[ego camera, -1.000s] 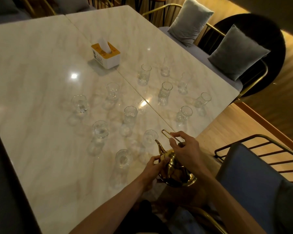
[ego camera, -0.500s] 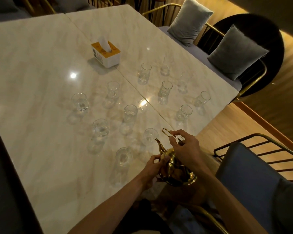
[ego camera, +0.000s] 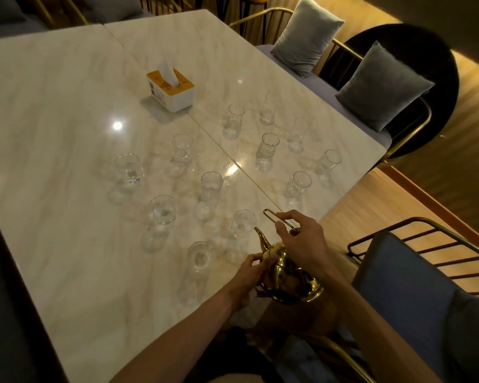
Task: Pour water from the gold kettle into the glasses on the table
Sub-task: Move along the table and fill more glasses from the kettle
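While my right hand (ego camera: 302, 239) grips its handle, my left hand (ego camera: 253, 268) fingers pinch the gold kettle (ego camera: 288, 275), spout aimed far-left toward the glasses (ego camera: 242, 223).

The gold kettle (ego camera: 291, 275) is polished brass-coloured metal with a rounded body, a flared base, a curved spout (ego camera: 261, 239) and a thin wire-loop handle (ego camera: 277, 221). It sits at the near corner of the counter (ego camera: 67, 244), spout pointing toward the glasses (whether its base rests on the marble cannot be told). The glasses (ego camera: 212, 186) are clear, about a dozen, all upright and spread well apart over the pale marble. The nearest glass (ego camera: 200, 257) stands just left of the spout; another (ego camera: 242, 223) stands just beyond it.
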{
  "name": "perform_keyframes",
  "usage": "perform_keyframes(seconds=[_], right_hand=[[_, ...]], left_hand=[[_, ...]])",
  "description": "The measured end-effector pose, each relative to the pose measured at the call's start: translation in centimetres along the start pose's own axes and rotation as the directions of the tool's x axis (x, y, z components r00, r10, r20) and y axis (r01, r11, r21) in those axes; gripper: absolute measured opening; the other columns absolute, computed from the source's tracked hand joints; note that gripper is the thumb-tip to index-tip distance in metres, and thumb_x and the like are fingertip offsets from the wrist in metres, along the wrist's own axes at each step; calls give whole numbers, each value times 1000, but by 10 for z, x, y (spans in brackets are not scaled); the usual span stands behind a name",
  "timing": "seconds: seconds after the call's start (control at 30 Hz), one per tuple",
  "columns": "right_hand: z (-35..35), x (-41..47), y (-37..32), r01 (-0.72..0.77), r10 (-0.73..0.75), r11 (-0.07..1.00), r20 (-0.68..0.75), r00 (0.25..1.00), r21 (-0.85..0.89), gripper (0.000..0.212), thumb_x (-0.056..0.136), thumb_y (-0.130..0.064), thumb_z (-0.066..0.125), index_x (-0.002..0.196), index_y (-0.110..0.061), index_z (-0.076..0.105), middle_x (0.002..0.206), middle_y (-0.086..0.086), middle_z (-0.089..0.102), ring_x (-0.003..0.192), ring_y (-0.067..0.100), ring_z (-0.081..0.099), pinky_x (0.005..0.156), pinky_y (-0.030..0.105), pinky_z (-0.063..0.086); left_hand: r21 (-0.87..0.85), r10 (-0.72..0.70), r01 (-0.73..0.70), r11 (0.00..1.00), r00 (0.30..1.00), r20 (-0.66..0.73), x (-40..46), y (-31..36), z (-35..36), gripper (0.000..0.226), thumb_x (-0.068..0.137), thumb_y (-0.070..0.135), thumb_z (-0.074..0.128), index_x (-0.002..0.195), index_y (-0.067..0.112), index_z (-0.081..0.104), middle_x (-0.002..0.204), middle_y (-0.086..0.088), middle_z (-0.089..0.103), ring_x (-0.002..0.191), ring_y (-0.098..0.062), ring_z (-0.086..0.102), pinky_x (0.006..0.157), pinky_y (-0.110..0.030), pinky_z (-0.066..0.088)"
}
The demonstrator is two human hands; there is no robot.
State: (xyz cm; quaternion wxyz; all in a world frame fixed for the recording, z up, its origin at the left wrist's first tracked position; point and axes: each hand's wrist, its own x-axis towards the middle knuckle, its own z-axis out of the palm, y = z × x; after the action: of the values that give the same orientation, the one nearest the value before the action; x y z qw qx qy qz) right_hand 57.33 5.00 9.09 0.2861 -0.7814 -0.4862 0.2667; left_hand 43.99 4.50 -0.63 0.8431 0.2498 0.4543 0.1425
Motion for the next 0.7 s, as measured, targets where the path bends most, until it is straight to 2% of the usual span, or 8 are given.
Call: perform_keyframes(seconds=[0.1,0.23,0.3,0.5,0.6,0.7], right_hand=[[-2,-1,-1,-6,6,1000,9,1000,3,25,96,-35,64,121,-32,67,95,-6,64,67,6,53,69,32,52],[-2,-1,0,-3,3,1000,6,1000,0,25,97,-34,64,121,-31,67,82,-11,56,59,-1,45,63,25,43],[-2,-2,0,-6,6,1000,2,1000,1,24,97,-34,64,121,-32,68,82,-11,57,57,-3,43,63,26,43],[-2,-10,4,-4,4,999,4,1000,36,22,97,-36,63,119,-34,66,95,-11,69,68,7,64,67,31,56],[-3,-17,6,-35,34,995,11,999,96,20,98,-34,62,118,-34,65,84,-4,69,71,12,69,63,26,57],[-2,-23,10,-56,53,985,21,998,160,21,98,-33,61,119,-35,63,86,2,70,78,14,72,68,32,62]], left_hand=[[-3,-6,6,1000,1000,8,0,0,1,65,86,47,69,138,19,43,109,-2,63,100,-22,62,79,-46,57],[-12,-13,13,1000,1000,17,1,-3,1,64,86,47,69,138,20,44,112,-3,63,103,-25,61,81,-48,57],[-7,-12,12,1000,1000,12,2,-3,1,64,86,48,69,138,21,44,112,-2,63,103,-25,61,83,-49,56],[1,-6,6,1000,1000,4,2,-7,0,68,81,50,73,137,24,44,119,-6,62,105,-25,61,75,-44,57],[2,10,-10,1000,1000,-13,2,-8,-2,71,76,48,77,135,25,46,123,-10,62,103,-25,63,71,-42,56],[-8,27,-27,1000,999,-25,5,-8,-6,79,69,47,84,136,27,47,129,-11,58,107,-26,61,72,-43,55]])
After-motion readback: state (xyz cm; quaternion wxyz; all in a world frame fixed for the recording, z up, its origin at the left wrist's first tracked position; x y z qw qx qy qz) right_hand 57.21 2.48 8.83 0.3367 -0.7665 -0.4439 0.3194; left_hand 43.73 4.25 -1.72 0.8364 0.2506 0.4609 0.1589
